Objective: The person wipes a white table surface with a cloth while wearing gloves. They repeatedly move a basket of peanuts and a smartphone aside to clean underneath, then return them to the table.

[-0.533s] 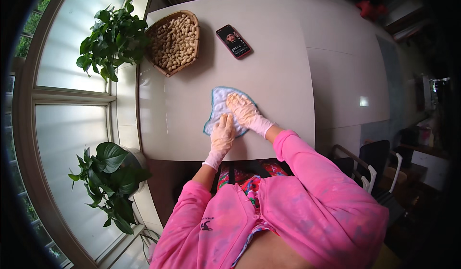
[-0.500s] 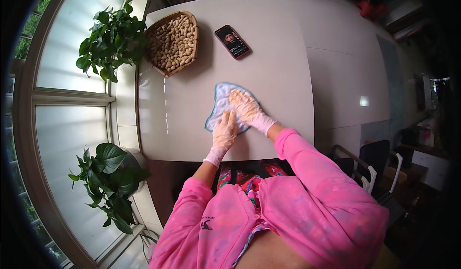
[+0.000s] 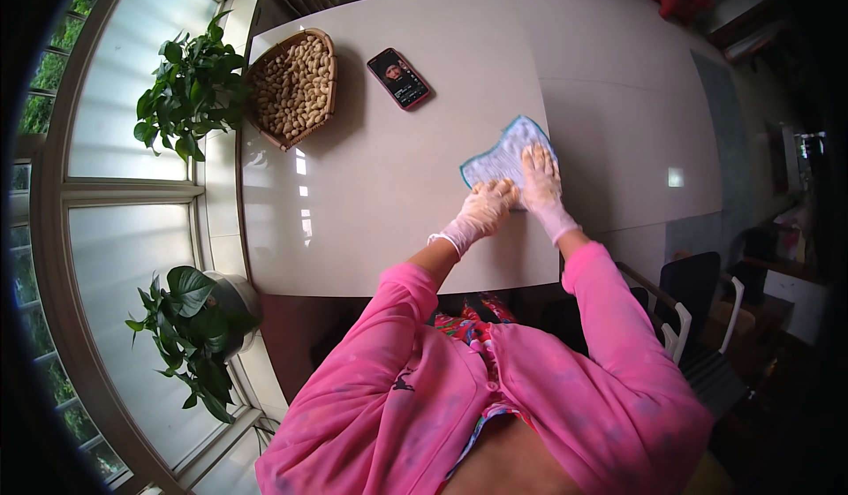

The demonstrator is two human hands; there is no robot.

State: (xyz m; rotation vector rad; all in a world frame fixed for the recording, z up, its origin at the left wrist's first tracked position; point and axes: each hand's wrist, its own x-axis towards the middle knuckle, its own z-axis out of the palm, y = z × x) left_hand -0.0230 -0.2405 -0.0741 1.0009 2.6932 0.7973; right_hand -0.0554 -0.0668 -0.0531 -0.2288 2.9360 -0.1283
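A pale blue-white cleaning cloth (image 3: 508, 161) with a teal edge lies bunched and partly folded at the right side of the light table. My right hand (image 3: 541, 181), in a thin translucent glove, presses on its right part with the fingers stretched out flat. At the cloth's lower edge is my left hand (image 3: 486, 212), gloved the same way, its fingers bent and closed on the fabric. Both pink sleeves reach in from below.
The table (image 3: 380, 221) has its right edge just beside the cloth. A wicker basket of peanuts (image 3: 296, 89) stands at the far left, with a lit phone (image 3: 398, 79) to its right. Potted plants (image 3: 194, 89) line the window; a chair (image 3: 685, 296) is at the lower right.
Both hands have moved the cloth right, from the middle of the table to near its right edge. The view has shifted slightly; basket and phone stay in place on the table.
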